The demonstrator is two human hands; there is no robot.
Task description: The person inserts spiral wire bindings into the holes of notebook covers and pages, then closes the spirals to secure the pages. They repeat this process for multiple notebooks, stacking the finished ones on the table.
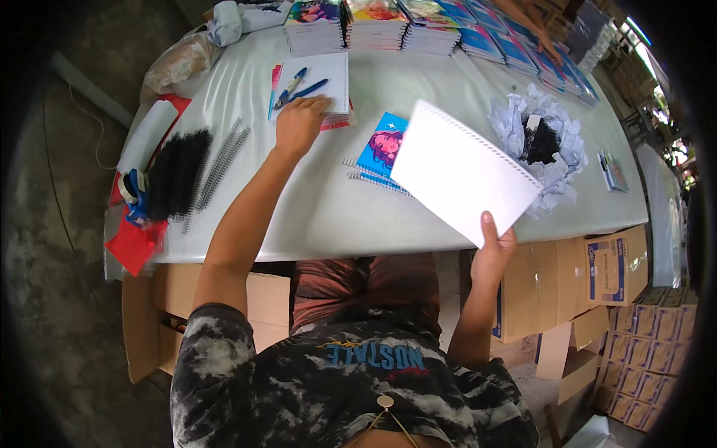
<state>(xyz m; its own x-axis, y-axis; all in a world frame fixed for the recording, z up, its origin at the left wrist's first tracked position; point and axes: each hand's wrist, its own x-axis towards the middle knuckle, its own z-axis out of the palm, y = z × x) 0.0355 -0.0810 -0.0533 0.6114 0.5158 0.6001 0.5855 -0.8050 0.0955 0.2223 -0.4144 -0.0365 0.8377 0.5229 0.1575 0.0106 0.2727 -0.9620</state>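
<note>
My right hand (493, 252) grips the near corner of a white sheaf of hole-punched paper (463, 168), thumb on top, tilted above the table. Part of a blue spiral notebook (382, 145) with a drawn figure on its cover shows behind that sheaf, lying on another. My left hand (302, 125) rests at the near edge of a stack of punched white paper (334, 71), its fingers curled down and partly hidden. Two pens, a blue-and-white one (291, 86) and a dark blue one (308, 89), lie on that stack beside the fingers. Red and blue covers stick out underneath.
Black binding coils (179, 173) and loose spirals (222, 164) lie at the left, near a blue tape dispenser (134, 196). Crumpled paper (571, 175) holds more black coils at right. Notebook stacks (377, 30) line the far edge, where another person's hand (547, 46) reaches. Cardboard boxes (549, 287) stand below.
</note>
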